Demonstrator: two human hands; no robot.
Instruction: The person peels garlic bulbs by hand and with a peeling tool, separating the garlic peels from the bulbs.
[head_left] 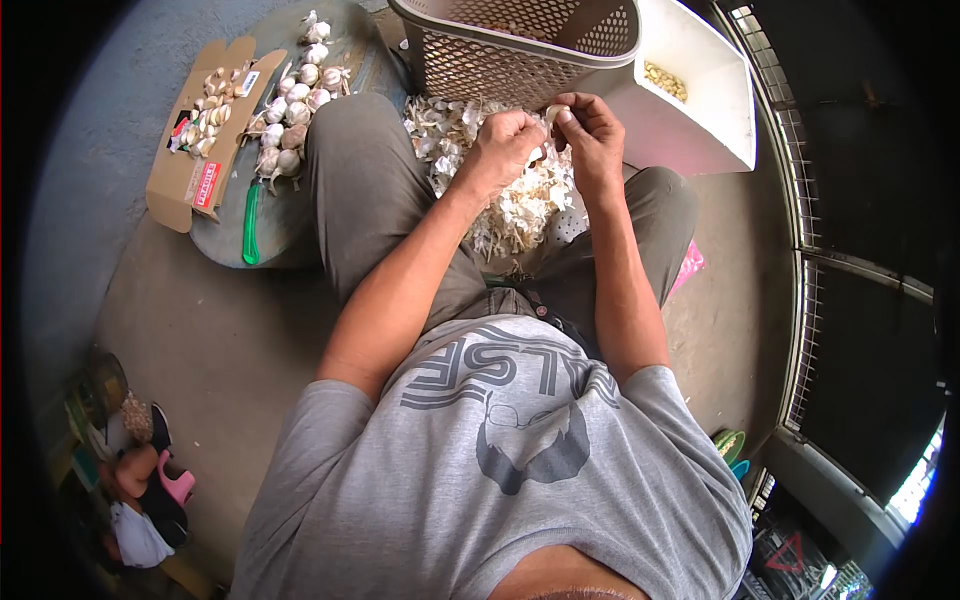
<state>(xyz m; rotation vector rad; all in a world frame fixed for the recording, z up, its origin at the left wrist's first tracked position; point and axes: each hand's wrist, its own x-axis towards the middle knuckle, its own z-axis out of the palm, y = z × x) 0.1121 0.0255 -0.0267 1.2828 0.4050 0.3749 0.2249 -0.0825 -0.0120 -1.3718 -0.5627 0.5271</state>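
Observation:
My right hand pinches a pale garlic clove between thumb and fingertips. Close beside it, my left hand is closed, its fingertips pressed together near the clove. A small white bit shows under the left fingers, but I cannot make out what they grip. Both hands are above a heap of garlic skins between my knees. Whole garlic bulbs lie in a row on a round surface at the left. Loose cloves rest on a flattened cardboard box there.
A perforated plastic basket stands beyond the skins. At its right, a white box contains peeled cloves. A green handle-like piece lies near the bulbs. Another person is at the lower left. A mesh panel runs along the right.

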